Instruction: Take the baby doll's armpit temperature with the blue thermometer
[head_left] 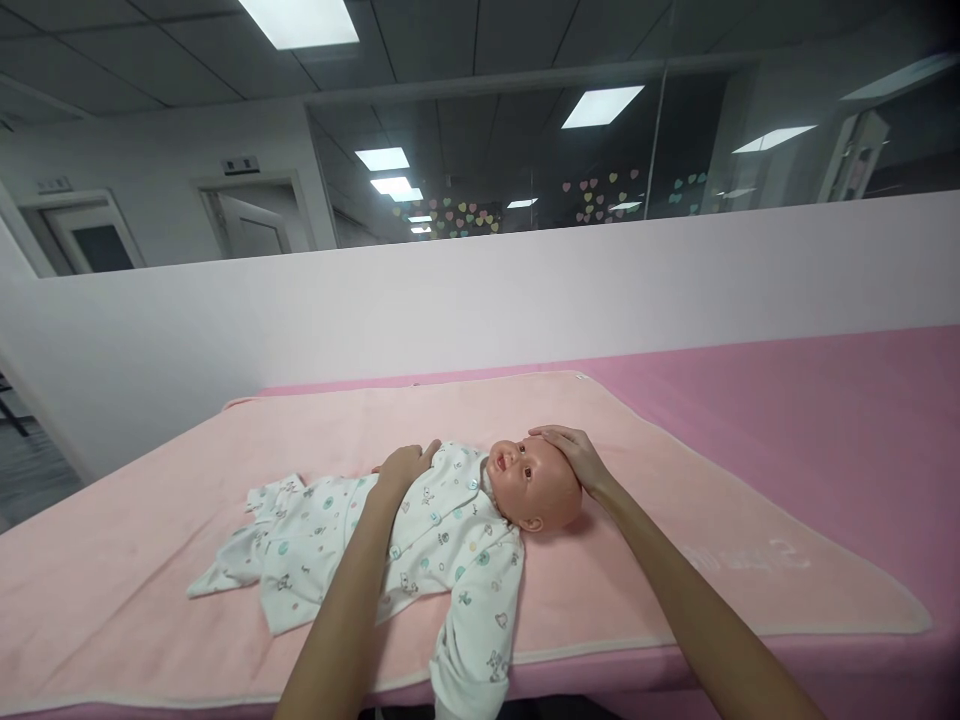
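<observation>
A baby doll (442,530) lies on its back across a peach blanket (660,560), its bald head (551,485) to the right. It wears a white buttoned outfit with small printed animals and dots. My left hand (409,465) is closed over the far side of the doll's torso, thumb toward its chest; the fingertips are hidden behind the body. Against the top of the doll's head rests my right hand (574,455), open, its fingers stretched along the forehead. The doll's near sleeve (480,630) hangs toward the front edge, and the trouser legs (259,545) spread out to the left.
Under the blanket is a pink padded surface (825,430). A low white wall (480,300) runs along the back, with a glass panel (510,150) above it bearing heart stickers. Doorways (255,220) appear at the back left. Grey floor (34,470) shows at far left.
</observation>
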